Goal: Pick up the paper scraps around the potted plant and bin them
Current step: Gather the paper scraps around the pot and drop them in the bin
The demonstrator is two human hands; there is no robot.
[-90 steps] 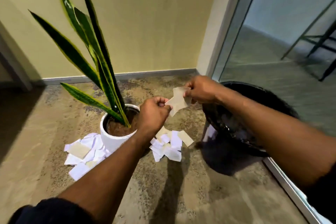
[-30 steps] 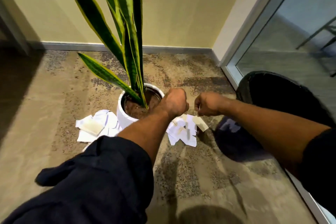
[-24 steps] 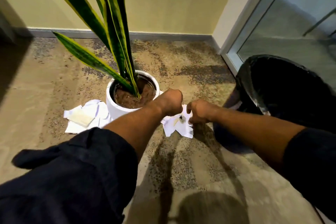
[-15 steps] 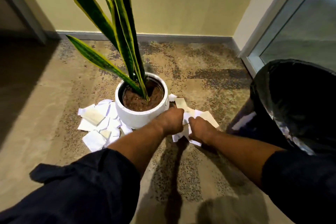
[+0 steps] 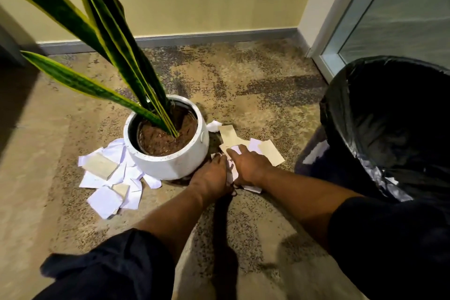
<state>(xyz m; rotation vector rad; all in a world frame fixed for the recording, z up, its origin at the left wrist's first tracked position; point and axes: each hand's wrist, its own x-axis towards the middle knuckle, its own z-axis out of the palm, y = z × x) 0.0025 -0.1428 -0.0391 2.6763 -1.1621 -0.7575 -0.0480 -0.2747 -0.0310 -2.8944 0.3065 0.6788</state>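
Note:
Both hands are down on the carpet just right of the white pot (image 5: pixel 168 165) of the tall green potted plant (image 5: pixel 117 56). My left hand (image 5: pixel 211 176) curls its fingers onto white paper scraps, some showing between the two hands. My right hand (image 5: pixel 249 165) lies flat with fingers spread over the right pile of white and tan paper scraps (image 5: pixel 269 153). A second pile of paper scraps (image 5: pixel 107 178) lies on the floor left of the pot. The bin (image 5: pixel 389 117), lined with a black bag, stands at the right beside my right forearm.
A yellow wall with a grey baseboard (image 5: pixel 194 38) runs behind the plant. A glass door frame (image 5: pixel 341 31) rises behind the bin. Long stiff leaves lean left over the floor. A small crumpled white scrap (image 5: pixel 214 126) sits behind the pot.
Both hands came down from chest height to the floor pile right of the pot. Over the last half second the right hand has spread over the scraps while the left closes in beside it.

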